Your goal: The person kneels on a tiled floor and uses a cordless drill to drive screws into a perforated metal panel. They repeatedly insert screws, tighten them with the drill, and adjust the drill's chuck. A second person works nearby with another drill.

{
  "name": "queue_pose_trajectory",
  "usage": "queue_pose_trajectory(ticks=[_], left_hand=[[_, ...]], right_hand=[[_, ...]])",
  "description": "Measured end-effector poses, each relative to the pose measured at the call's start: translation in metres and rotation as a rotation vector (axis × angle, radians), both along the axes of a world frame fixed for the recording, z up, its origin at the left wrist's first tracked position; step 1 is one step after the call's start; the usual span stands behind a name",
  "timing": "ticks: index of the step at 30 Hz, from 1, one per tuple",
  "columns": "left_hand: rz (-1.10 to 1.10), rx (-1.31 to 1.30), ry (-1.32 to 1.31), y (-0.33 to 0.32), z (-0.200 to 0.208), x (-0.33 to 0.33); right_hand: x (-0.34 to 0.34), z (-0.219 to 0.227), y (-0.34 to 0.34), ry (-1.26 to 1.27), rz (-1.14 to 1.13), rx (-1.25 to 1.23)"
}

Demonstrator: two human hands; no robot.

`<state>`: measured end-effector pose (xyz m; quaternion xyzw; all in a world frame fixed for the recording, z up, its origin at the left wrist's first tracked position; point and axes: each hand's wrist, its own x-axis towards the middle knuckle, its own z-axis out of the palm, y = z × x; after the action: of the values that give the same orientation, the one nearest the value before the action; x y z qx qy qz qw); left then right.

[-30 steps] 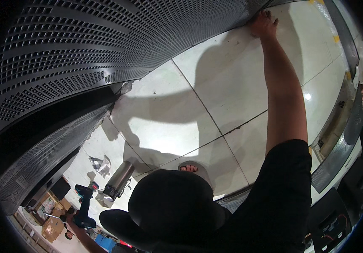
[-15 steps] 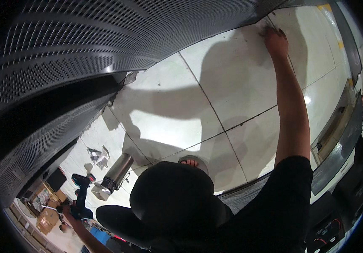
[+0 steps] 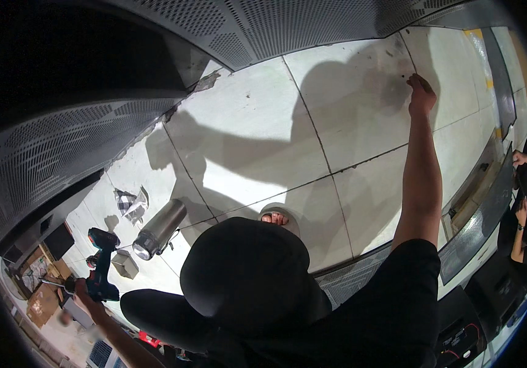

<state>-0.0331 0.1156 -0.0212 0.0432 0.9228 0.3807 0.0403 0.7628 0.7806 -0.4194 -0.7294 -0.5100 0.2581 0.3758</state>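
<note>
My left hand (image 3: 83,298), at the lower left, is closed around the front part of a dark cordless drill (image 3: 100,283). Its long thin bit points left, and the battery end is toward the far side. At the far right, my right arm is stretched out over the pale tiled floor (image 3: 245,132). My right hand (image 3: 421,97) has its fingers pinched together just above the tiles. Small dark specks lie by the fingertips; whether anything is between them is too small to make out.
A steel flask (image 3: 164,226) lies near a small box (image 3: 124,264) and a clear plastic packet (image 3: 132,203). Grey perforated metal panels (image 3: 312,27) rise along the far and left sides. Another person's hands (image 3: 523,161) show at the right edge, beside a metal strip (image 3: 478,236).
My right hand has drawn back from the far panel's edge toward me, fingers now pinched. The drill in my left hand appears slightly further left and farther away as the view shifts.
</note>
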Motion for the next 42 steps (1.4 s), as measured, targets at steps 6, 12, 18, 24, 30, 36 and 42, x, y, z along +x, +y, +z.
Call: queue_pose_trajectory(ticks=[6,12,18,24,30,36,42], left_hand=[[0.005,-0.005,-0.030,-0.034,0.002,-0.004],[0.123,-0.048,0.069,-0.046,-0.009,0.007],[0.221,0.212,0.048,-0.019,-0.015,0.016],[0.132,0.336,0.078,-0.015,-0.015,0.021],[0.241,0.346,0.046,-0.007,-0.018,0.020],[0.005,0.500,0.108,-0.042,-0.026,-0.007],[0.033,0.444,0.229,-0.099,-0.035,-0.052]], right_hand=[[0.002,0.002,0.015,-0.862,0.267,0.071],[-0.037,-0.026,0.017,-0.896,0.408,-0.259],[-0.044,-0.015,-0.046,-0.995,0.459,-0.079],[-0.085,-0.021,-0.094,0.253,-0.036,-0.166],[-0.257,0.113,-0.174,1.588,0.386,-0.105],[-0.529,0.361,-0.296,1.102,1.222,-0.561],[-0.683,0.301,-0.557,-0.541,2.495,-0.464]])
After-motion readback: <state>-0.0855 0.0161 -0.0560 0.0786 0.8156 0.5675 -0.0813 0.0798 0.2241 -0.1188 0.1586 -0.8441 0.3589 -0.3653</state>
